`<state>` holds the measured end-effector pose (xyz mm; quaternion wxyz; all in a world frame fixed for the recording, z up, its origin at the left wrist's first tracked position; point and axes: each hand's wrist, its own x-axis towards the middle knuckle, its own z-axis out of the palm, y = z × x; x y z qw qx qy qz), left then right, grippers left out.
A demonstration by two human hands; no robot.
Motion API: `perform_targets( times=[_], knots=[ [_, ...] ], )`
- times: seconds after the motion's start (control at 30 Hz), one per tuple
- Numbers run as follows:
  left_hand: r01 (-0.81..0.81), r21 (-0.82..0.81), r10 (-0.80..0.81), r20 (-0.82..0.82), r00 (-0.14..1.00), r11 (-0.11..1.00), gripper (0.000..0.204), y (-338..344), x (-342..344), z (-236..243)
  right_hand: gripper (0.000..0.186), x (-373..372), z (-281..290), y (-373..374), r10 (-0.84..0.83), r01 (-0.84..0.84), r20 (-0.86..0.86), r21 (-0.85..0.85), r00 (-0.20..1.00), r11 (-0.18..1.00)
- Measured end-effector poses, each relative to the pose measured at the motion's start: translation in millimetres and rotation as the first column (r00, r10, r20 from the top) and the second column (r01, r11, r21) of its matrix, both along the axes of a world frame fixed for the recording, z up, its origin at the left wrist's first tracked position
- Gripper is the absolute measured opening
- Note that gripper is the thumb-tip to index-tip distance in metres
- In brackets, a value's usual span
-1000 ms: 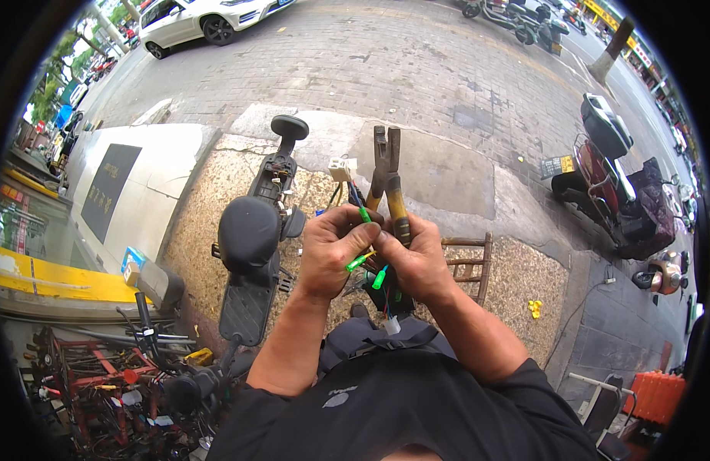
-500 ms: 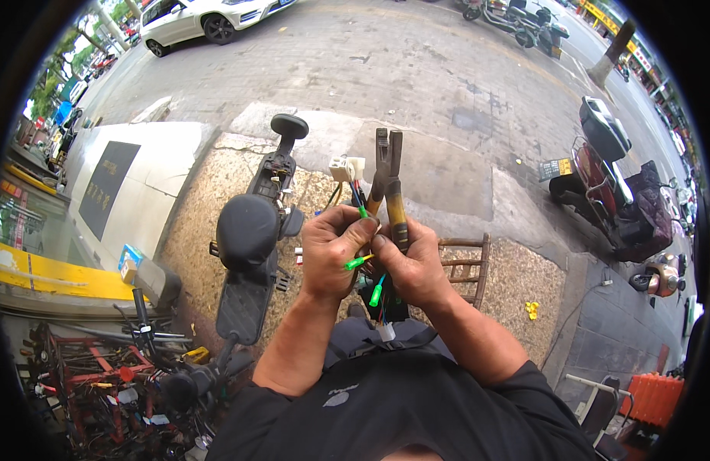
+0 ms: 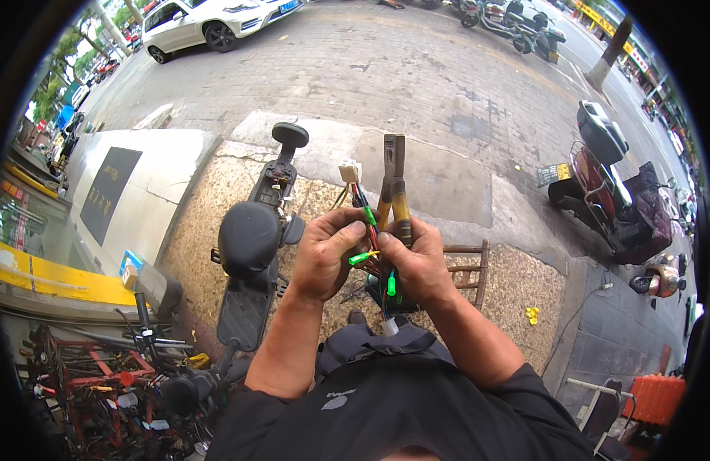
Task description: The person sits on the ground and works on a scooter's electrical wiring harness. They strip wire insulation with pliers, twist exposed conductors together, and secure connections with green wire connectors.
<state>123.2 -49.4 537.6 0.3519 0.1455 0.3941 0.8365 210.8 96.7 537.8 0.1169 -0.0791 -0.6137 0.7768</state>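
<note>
Before my chest, a bundle of thin coloured wires [image 3: 360,197] runs between my hands. My left hand [image 3: 323,257] is closed, thumb against bent fingers, on the wires. A white plug connector [image 3: 350,172] stands above it at their far end. Bright green sleeves sit on some wires: an upper sleeve [image 3: 369,214], a middle sleeve [image 3: 363,258] by my left fingers, and a lower sleeve [image 3: 391,284]. My right hand [image 3: 418,265] grips pliers [image 3: 393,163] with worn yellow handles, jaws pointing away; its thumb rests near the wires. Another pale connector [image 3: 389,328] hangs by my waist.
A black-seated electric scooter [image 3: 249,238] stands at left, beyond a heap of red metal frames [image 3: 101,353]. Right of my hands is a wooden stool [image 3: 470,269]. A dark red scooter [image 3: 601,177] is parked at right; a white car [image 3: 217,23] is far off.
My hands have drawn slightly apart, the left one shifting left. The upper green sleeve now shows more fully between them. The pliers tilt a little differently, and their jaws look closer together.
</note>
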Motion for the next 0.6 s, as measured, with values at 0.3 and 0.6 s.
perform_targets(
  times=[0.3,0.6],
  knots=[
    [-0.119,-0.131,0.108,-0.091,0.990,0.984,0.007,18.7,0.5,-17.6,0.012,-1.9,-12.7,5.1,0.025,-0.024,0.077,-0.021,0.997,1.000],
    [-0.129,-0.153,0.120,-0.068,0.990,0.980,0.010,38.9,11.2,-18.2,0.020,4.3,-20.3,21.4,0.004,-0.002,0.016,-0.072,1.000,0.997]
  ],
)
